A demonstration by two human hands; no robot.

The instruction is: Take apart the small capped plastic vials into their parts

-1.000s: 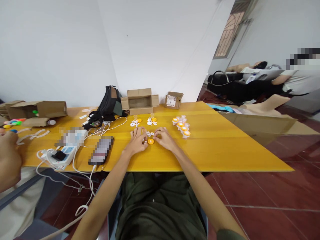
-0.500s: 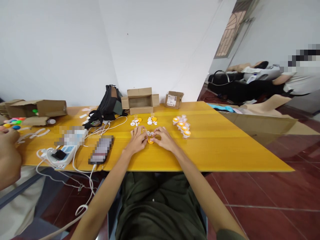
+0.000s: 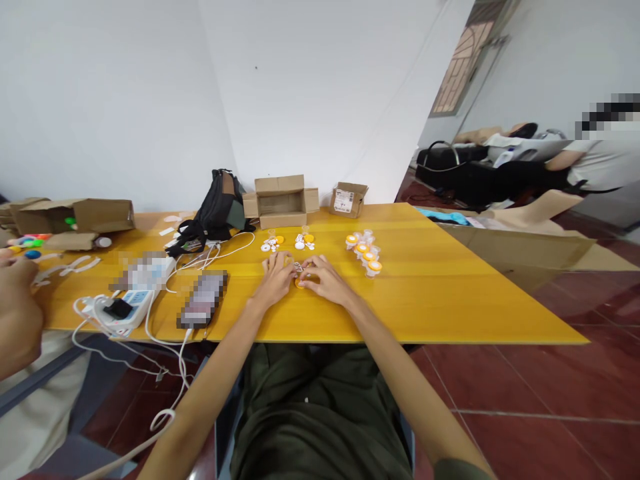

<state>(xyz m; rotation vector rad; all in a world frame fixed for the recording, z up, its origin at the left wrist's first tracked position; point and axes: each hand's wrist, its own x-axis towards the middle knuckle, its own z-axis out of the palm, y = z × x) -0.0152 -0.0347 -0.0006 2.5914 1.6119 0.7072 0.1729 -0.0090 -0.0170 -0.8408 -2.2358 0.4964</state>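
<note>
My left hand [image 3: 277, 277] rests on the table with its fingers curled inward beside a small heap of white ring-like pieces [image 3: 299, 267]. Across from it, my right hand [image 3: 326, 280] has thumb and fingertips drawn together at the same heap. Just in front of the pieces, an orange cap [image 3: 299, 283] lies partly covered by the fingertips. Whatever either hand pinches is too small to make out. Beyond the hands are two groups of white parts, one [image 3: 271, 245] to the left with an orange cap [image 3: 280, 240], another [image 3: 300, 245] with its own orange cap [image 3: 309, 239].
Several clear cups with orange caps [image 3: 367, 257] stand to the right. An open carton [image 3: 281, 218], a smaller box [image 3: 347, 201] and a black backpack [image 3: 215, 207] line the wall. Left are a phone [image 3: 203, 300], a power strip [image 3: 133, 307], cables and another person's hand [image 3: 17, 293].
My right hand's fingertips have shifted slightly at the white pieces. My left hand stays nearly in place, and the orange cap sits a touch further left and nearer me.
</note>
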